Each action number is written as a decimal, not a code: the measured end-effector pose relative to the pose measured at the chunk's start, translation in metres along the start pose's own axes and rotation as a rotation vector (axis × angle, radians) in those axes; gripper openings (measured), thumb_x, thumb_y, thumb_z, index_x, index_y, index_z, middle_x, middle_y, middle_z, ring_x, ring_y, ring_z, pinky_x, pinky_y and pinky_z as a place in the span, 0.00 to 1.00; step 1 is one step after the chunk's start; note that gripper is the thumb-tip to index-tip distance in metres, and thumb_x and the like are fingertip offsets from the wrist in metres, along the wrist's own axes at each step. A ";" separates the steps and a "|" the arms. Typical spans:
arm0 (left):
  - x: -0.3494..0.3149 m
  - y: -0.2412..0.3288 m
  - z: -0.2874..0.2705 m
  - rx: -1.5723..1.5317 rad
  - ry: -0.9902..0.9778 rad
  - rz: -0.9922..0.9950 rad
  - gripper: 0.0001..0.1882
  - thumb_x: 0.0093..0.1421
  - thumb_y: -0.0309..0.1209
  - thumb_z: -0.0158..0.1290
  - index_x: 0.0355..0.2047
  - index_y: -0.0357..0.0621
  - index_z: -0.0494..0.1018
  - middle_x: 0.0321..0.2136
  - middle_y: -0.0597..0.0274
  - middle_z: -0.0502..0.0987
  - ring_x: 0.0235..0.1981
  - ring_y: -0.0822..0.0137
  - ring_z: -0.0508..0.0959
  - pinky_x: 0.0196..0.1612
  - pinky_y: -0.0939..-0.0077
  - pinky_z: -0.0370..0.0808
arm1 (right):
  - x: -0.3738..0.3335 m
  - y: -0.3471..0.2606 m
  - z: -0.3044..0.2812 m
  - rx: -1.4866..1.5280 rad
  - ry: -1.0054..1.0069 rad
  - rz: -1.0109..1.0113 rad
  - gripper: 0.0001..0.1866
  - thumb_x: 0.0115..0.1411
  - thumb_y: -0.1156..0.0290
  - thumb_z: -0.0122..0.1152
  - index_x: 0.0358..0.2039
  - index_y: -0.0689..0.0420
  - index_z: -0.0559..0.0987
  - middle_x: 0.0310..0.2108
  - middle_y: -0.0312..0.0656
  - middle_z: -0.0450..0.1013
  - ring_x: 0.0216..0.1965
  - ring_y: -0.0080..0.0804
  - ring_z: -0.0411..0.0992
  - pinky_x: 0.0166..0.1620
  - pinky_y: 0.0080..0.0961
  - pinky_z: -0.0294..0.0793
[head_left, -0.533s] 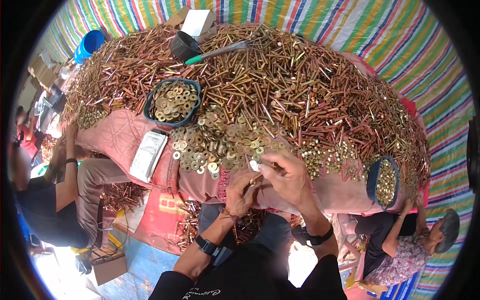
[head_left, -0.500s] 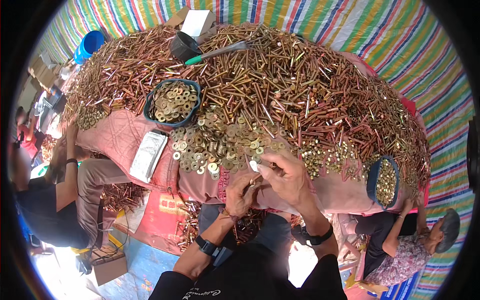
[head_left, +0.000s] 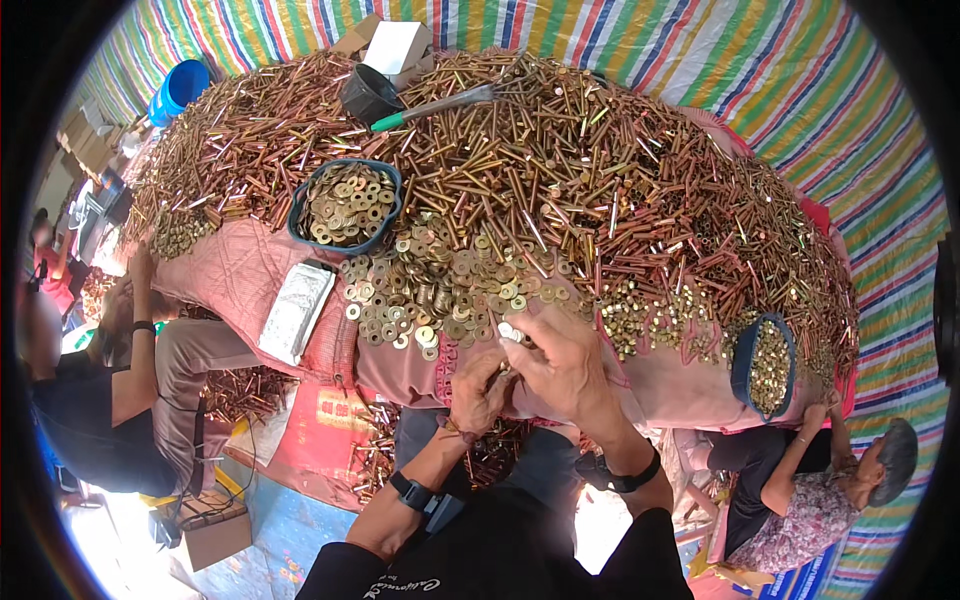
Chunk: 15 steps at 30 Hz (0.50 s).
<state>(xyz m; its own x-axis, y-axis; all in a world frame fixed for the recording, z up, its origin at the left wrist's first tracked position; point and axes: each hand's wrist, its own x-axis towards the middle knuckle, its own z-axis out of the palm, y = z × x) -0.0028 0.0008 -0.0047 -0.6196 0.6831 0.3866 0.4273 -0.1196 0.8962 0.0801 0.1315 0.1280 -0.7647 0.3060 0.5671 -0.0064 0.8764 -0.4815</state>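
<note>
My right hand (head_left: 562, 362) pinches a shiny flat washer (head_left: 509, 331) between thumb and fingertips, at the near edge of a spread of loose washers (head_left: 430, 285). Just left of it and a little nearer me, my left hand (head_left: 478, 392) is closed with its fingers curled. It grips a small metal piece that looks like a bolt, mostly hidden by the fingers. Both hands are above the pink quilted cloth (head_left: 400, 372). Behind the washers rises a large heap of copper-coloured bolts (head_left: 560, 160).
A blue-rimmed tub (head_left: 397, 205) holds washers; another tub (head_left: 740, 368) at right holds small nuts. Loose nuts (head_left: 660, 312) lie between. A silver packet (head_left: 298, 312), black scoop (head_left: 367, 92) and green-handled rake (head_left: 425, 110) are around. Co-workers sit left (head_left: 100, 400) and right (head_left: 810, 490).
My right hand has shifted slightly left and down, closer to my left hand, with the washer still in its fingertips. The bolt end between the hands is now less visible.
</note>
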 end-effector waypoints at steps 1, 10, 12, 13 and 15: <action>-0.001 -0.002 -0.001 0.001 0.004 0.014 0.16 0.63 0.22 0.63 0.52 0.39 0.81 0.46 0.47 0.85 0.47 0.48 0.86 0.50 0.62 0.82 | -0.001 0.001 0.001 -0.066 -0.004 -0.067 0.17 0.60 0.70 0.73 0.49 0.58 0.84 0.31 0.47 0.72 0.29 0.46 0.74 0.32 0.40 0.73; -0.005 -0.006 0.001 0.023 0.129 0.088 0.16 0.63 0.22 0.61 0.52 0.37 0.80 0.49 0.42 0.83 0.55 0.41 0.81 0.59 0.55 0.77 | -0.037 0.013 0.026 0.164 -0.303 0.192 0.19 0.69 0.57 0.66 0.53 0.57 0.82 0.38 0.53 0.77 0.40 0.57 0.78 0.41 0.46 0.78; -0.006 -0.004 0.002 0.018 0.122 0.039 0.15 0.63 0.21 0.61 0.51 0.36 0.80 0.47 0.42 0.83 0.55 0.42 0.82 0.58 0.56 0.78 | -0.047 0.023 0.030 0.184 -0.167 0.247 0.18 0.68 0.61 0.67 0.52 0.60 0.83 0.36 0.52 0.76 0.35 0.52 0.77 0.39 0.42 0.76; -0.006 -0.002 0.002 0.020 0.122 0.018 0.15 0.63 0.20 0.61 0.51 0.36 0.79 0.47 0.43 0.83 0.54 0.42 0.82 0.58 0.56 0.78 | -0.051 0.030 0.029 0.178 -0.083 0.251 0.17 0.68 0.63 0.67 0.51 0.61 0.83 0.35 0.52 0.76 0.33 0.50 0.76 0.39 0.40 0.75; -0.006 0.000 -0.001 -0.044 0.063 -0.053 0.15 0.64 0.16 0.59 0.51 0.35 0.79 0.44 0.47 0.84 0.47 0.51 0.85 0.51 0.62 0.83 | -0.061 0.047 0.020 0.081 -0.026 0.377 0.14 0.67 0.65 0.68 0.48 0.61 0.85 0.35 0.52 0.78 0.33 0.49 0.77 0.39 0.40 0.75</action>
<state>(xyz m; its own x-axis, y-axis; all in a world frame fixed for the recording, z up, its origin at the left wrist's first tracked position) 0.0006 -0.0039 -0.0072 -0.6816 0.6424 0.3503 0.3647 -0.1168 0.9238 0.1135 0.1467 0.0567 -0.7390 0.5908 0.3237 0.2284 0.6718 -0.7047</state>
